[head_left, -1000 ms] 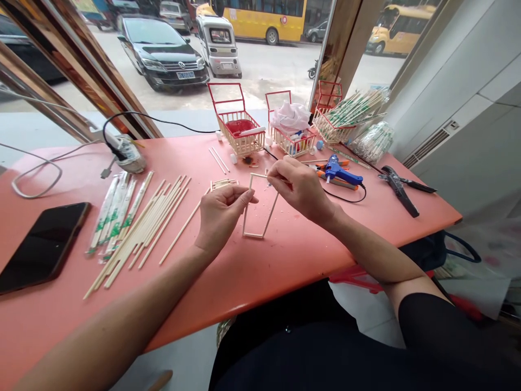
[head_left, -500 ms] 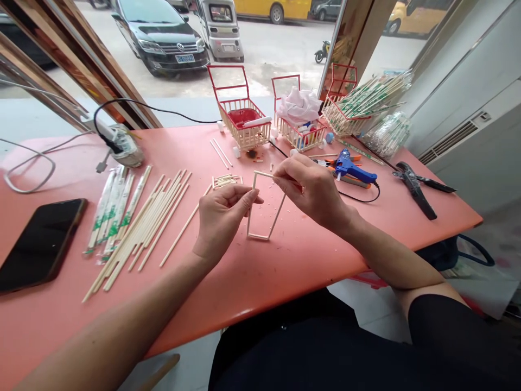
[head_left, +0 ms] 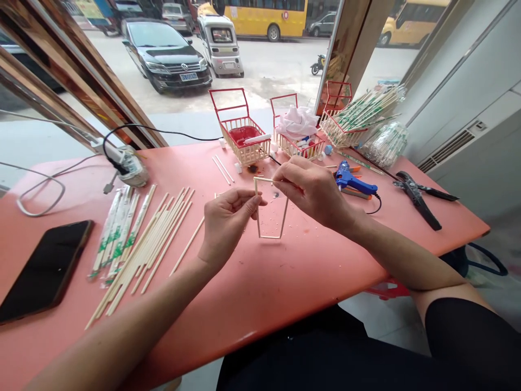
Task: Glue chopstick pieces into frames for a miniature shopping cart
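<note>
Both hands hold a slim four-sided frame of pale wooden sticks (head_left: 269, 237) upright above the pink table. My left hand (head_left: 230, 222) pinches its left side between thumb and fingers. With thumb and forefinger, my right hand (head_left: 315, 190) grips the upper right corner, hiding that joint. The frame narrows toward its lower end. Left of my left hand lie loose chopsticks (head_left: 152, 244) in a fanned pile, with one stick (head_left: 188, 244) apart from them. A blue glue gun (head_left: 352, 182) rests just beyond my right wrist.
Small stick-built carts with red handles, such as the left cart (head_left: 244, 144), line the table's back. Wrapped chopsticks (head_left: 116, 228), a phone (head_left: 44, 269) and a power strip (head_left: 130, 165) with cables lie left. Black cutters (head_left: 417, 198) lie right, near the table edge (head_left: 484, 232).
The camera view has tilted up, so the table sits lower in the picture. Both hands keep their hold on the stick frame, which has turned slightly and now faces me more squarely.
</note>
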Demonstrator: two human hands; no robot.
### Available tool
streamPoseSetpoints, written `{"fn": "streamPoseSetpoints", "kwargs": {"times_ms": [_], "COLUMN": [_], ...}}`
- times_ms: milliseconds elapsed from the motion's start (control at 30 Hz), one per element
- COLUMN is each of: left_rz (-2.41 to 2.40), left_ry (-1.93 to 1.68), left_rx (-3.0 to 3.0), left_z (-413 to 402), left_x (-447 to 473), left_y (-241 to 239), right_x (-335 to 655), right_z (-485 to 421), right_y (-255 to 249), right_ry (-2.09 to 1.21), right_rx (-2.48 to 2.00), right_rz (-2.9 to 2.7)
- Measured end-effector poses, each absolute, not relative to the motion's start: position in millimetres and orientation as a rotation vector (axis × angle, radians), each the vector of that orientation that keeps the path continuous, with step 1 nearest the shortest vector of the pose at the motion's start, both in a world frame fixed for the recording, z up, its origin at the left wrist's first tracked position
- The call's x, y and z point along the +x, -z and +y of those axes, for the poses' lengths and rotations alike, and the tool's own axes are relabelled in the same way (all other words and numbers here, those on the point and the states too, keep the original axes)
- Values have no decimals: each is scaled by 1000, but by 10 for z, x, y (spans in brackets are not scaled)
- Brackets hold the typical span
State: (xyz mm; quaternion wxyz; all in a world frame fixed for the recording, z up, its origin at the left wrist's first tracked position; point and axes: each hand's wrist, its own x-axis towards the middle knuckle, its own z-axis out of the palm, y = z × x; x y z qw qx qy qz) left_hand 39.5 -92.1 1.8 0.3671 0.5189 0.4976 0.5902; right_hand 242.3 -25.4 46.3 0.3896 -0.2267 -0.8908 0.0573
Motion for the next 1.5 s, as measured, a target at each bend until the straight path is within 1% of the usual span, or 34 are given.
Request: {"fn": "streamPoseSetpoints", "kwargs": {"times_ms": [133, 367, 1133, 1500], "left_rz": [1250, 1204, 1263, 1260], "left_ry": [-1556, -1606, -1597, -1604], "left_rx": [1283, 1281, 1344, 1352], "left_z": [-865, -886, -922, -925], "left_x": [392, 358, 366, 372], "left_y": [57, 60, 62, 77], "right_x": [2360, 2346, 2372, 2379], "right_z": [-160, -152, -162, -161], "right_y": [-458, -541, -594, -585], "right_ry": [-101, -150, -180, -64], "right_rx": [-540, -519, -530, -505], "right_rz": [-2300, -2342, -2383, -2397]}}
